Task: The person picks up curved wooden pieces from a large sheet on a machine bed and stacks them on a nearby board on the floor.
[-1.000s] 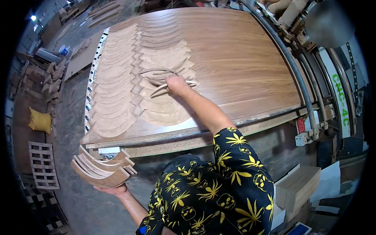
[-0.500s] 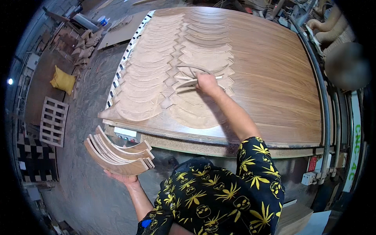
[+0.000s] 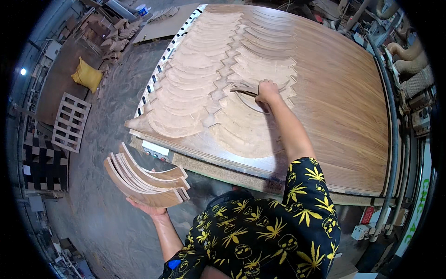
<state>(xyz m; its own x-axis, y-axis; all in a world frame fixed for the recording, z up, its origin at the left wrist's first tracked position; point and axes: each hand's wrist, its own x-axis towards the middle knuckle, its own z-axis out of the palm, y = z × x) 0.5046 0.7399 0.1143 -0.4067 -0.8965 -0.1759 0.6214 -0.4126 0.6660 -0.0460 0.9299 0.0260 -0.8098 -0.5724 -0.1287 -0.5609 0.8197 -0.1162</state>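
Observation:
My left hand (image 3: 151, 209) is closed from below around a stack of curved wooden pieces (image 3: 146, 183), held beyond the near left corner of the table. The pieces lie side by side like nested arcs, with notched ends. My right hand (image 3: 268, 91) grips thin, dark curved wood strips (image 3: 245, 88) just over the cut middle part of a wood-grain board (image 3: 339, 107). How many strips are in it I cannot tell. Pale, dusty arc-shaped cut-outs run in two columns over the board's left and middle. Several curved pieces (image 3: 269, 35) still lie in the far middle column.
A control box with buttons (image 3: 155, 149) sits at the table's near left edge. Along the right side runs a dark pipe (image 3: 389, 102), with ribbed hoses (image 3: 409, 60) behind it. A yellow sack (image 3: 87, 75) and a white slotted panel (image 3: 71, 122) stand at the left.
My right hand has moved to the right over the board, and the strips in it have swung. The whole view has shifted slightly. My left hand keeps its stack.

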